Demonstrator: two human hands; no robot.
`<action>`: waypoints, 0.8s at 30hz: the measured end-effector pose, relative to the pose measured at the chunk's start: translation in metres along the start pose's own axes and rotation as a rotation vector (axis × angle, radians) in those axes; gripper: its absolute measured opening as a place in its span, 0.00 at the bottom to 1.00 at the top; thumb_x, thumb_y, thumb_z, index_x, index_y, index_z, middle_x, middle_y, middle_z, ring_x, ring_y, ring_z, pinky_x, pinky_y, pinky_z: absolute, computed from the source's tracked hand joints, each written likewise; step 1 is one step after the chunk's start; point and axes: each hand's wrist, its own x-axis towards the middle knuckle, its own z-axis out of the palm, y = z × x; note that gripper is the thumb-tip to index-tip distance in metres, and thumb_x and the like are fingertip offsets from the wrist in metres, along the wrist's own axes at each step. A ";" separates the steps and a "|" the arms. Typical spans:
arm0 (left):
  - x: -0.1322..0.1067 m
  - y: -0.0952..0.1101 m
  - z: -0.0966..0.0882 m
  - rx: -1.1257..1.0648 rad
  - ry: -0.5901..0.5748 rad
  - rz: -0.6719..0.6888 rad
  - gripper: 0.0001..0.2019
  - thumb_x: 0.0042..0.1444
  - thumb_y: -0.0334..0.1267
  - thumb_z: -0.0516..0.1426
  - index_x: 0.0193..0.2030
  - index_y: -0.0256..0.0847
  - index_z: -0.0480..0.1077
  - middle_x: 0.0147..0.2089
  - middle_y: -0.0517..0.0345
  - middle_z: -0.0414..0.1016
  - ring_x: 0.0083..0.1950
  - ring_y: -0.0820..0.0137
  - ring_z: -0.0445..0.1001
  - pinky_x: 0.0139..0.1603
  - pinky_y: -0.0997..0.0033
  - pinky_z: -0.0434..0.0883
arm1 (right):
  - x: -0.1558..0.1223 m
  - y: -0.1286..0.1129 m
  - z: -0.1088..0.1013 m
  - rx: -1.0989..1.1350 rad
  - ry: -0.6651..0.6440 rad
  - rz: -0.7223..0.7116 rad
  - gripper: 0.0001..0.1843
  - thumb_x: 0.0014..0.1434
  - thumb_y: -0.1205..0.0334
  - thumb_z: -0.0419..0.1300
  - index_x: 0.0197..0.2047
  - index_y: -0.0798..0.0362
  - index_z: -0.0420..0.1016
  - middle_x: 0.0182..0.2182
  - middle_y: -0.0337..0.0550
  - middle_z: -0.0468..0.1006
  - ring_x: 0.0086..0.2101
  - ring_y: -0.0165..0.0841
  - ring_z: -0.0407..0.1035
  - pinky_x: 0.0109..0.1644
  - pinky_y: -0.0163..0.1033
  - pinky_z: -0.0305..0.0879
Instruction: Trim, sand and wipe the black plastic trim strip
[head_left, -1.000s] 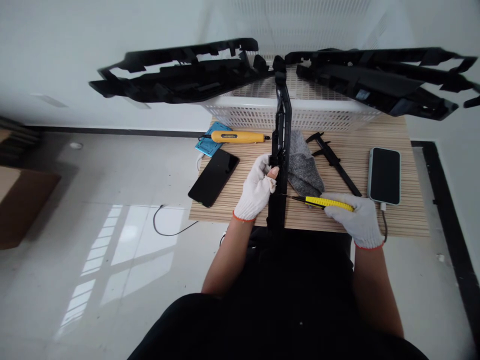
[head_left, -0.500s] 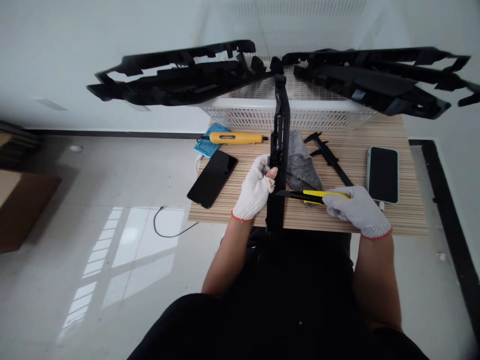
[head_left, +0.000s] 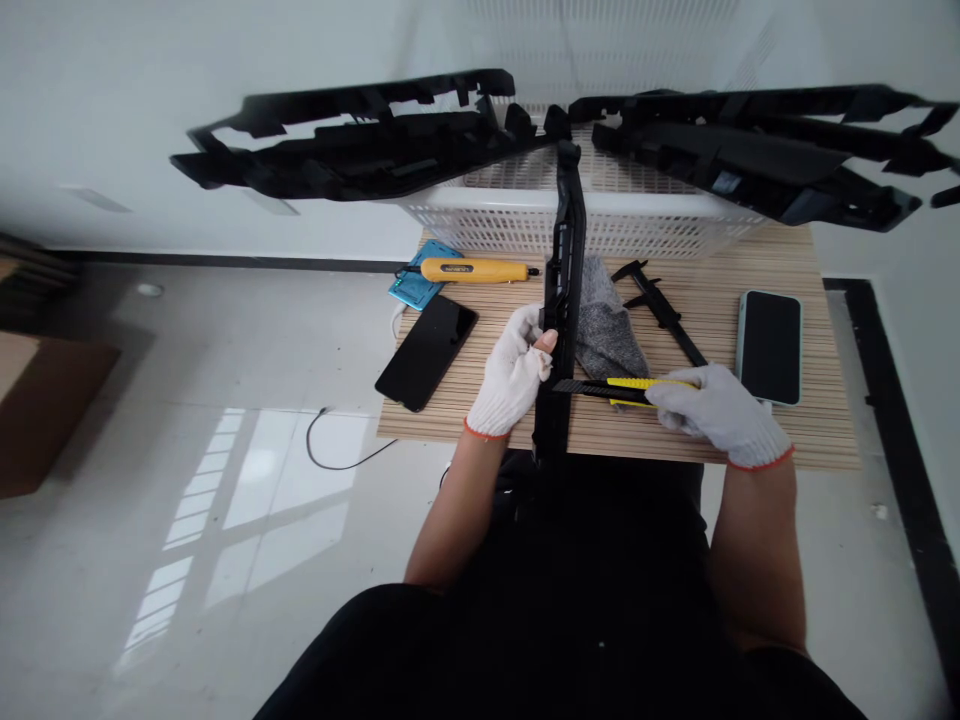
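Note:
In a white glove with a bare thumb tip, my left hand (head_left: 514, 372) is closed on a long black plastic part (head_left: 568, 260). The part has a branched frame that spreads left and right at its far end, above a white basket. My right hand (head_left: 709, 408), also gloved, is closed around the yellow and black handle of a utility knife (head_left: 626, 390). Its blade points left and lies at the edge of the black part, just below my left thumb; whether it cuts in cannot be made out. A grey cloth (head_left: 609, 325) lies right of the part.
On the wooden table (head_left: 810, 440) lie a dark phone (head_left: 427, 352), a yellow pen-shaped power tool (head_left: 476, 270) on a blue pad (head_left: 414, 290), black calipers (head_left: 667, 315) and a pale-edged device (head_left: 770, 347). The white basket (head_left: 510, 215) stands behind. A cardboard box (head_left: 56, 410) sits far left.
The view has shifted slightly. Both hands keep their grips, and the knife blade stays at nearly the same spot on the black part.

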 end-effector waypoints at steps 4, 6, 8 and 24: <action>0.001 0.001 0.000 -0.014 -0.008 0.000 0.24 0.58 0.59 0.67 0.49 0.43 0.71 0.33 0.65 0.61 0.24 0.80 0.57 0.21 0.80 0.60 | 0.000 0.005 0.001 -0.033 0.026 -0.046 0.26 0.54 0.38 0.69 0.23 0.53 0.75 0.17 0.40 0.69 0.16 0.25 0.54 0.17 0.35 0.44; 0.002 0.000 0.000 -0.030 -0.015 0.003 0.24 0.57 0.59 0.67 0.48 0.43 0.71 0.32 0.65 0.61 0.24 0.80 0.57 0.21 0.80 0.61 | 0.000 0.009 0.002 -0.034 0.051 -0.098 0.25 0.55 0.39 0.69 0.24 0.53 0.77 0.18 0.40 0.70 0.17 0.25 0.54 0.18 0.35 0.45; 0.003 0.000 0.000 -0.042 -0.018 0.007 0.24 0.56 0.58 0.68 0.47 0.43 0.71 0.32 0.65 0.61 0.24 0.80 0.58 0.22 0.81 0.61 | -0.001 0.012 0.003 -0.019 0.069 -0.143 0.23 0.55 0.40 0.69 0.26 0.53 0.78 0.18 0.39 0.70 0.18 0.25 0.55 0.19 0.34 0.46; 0.002 0.000 0.000 -0.056 -0.013 -0.019 0.24 0.56 0.59 0.68 0.46 0.44 0.70 0.32 0.65 0.61 0.23 0.81 0.56 0.21 0.79 0.60 | -0.006 0.005 0.007 0.042 0.118 -0.110 0.18 0.54 0.45 0.68 0.26 0.52 0.77 0.18 0.39 0.70 0.17 0.26 0.54 0.19 0.36 0.47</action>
